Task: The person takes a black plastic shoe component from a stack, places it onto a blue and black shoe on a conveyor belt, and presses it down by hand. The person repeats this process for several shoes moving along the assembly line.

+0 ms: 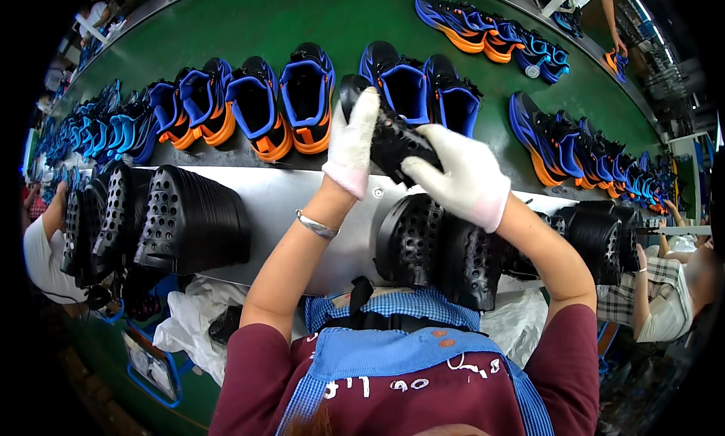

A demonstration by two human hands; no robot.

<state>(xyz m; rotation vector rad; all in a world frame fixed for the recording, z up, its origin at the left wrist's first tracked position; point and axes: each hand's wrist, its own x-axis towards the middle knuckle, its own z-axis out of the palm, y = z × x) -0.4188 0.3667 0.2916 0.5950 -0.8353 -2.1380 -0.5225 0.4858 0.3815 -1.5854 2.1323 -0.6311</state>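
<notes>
Both my hands wear white gloves and are raised over the edge of the green work surface. Between them is a black perforated plastic shoe insert (pixel 400 144), held at a slant. My left hand (pixel 355 143) is closed on its upper left end, thumb pointing up along it. My right hand (pixel 462 178) grips its lower right end, thumb and fingers around it. Just beyond stand black and blue sneakers (pixel 404 92), heels toward me. Stacked black inserts (pixel 411 240) lie below my right hand, and more stacked inserts (pixel 196 217) stand to the left.
A metal ledge (pixel 283 202) runs along the near side of the green conveyor (pixel 226 28). Rows of sneakers with orange and blue soles (pixel 306 104) line it left and right, with another group (pixel 491 36) farther back. Other people are at both sides and far right.
</notes>
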